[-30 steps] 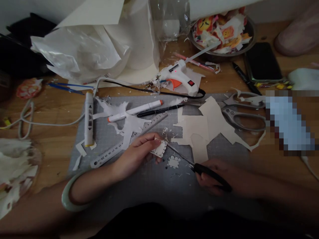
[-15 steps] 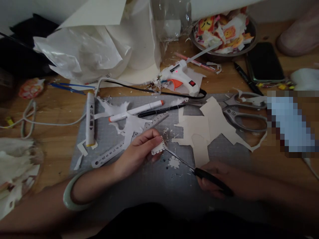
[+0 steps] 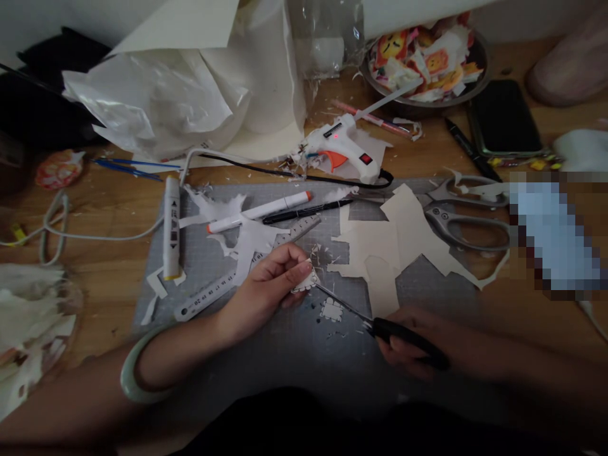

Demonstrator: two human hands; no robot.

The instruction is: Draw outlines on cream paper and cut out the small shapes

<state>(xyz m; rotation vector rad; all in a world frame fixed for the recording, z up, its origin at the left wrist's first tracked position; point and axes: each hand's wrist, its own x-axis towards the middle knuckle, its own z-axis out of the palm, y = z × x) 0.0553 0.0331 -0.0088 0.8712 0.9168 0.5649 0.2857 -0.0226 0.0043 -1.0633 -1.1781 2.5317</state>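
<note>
Between the thumb and fingers of my left hand (image 3: 278, 277) is a small white paper cutout (image 3: 306, 282) with a scalloped, dark-outlined edge. My right hand (image 3: 408, 342) is closed round the black handles of a pair of scissors (image 3: 351, 310). The blade tips point left and reach the right edge of the cutout; whether they touch it I cannot tell. Another scalloped paper cutout (image 3: 331, 310) lies on the grey cutting mat (image 3: 266, 367) just below the blades. Tiny paper clippings are scattered around it.
Cream paper offcuts (image 3: 375, 247) and large metal scissors (image 3: 468, 215) lie right of centre. A steel ruler (image 3: 204, 297), markers (image 3: 259, 212) and white scraps are on the left. Behind stands a glue gun (image 3: 351, 149) with a red light, near a bowl (image 3: 479, 82) of wrappers.
The cutout in my left hand has tilted and turned slightly. My right hand and the scissors have shifted a little to the right. The other things stay put.
</note>
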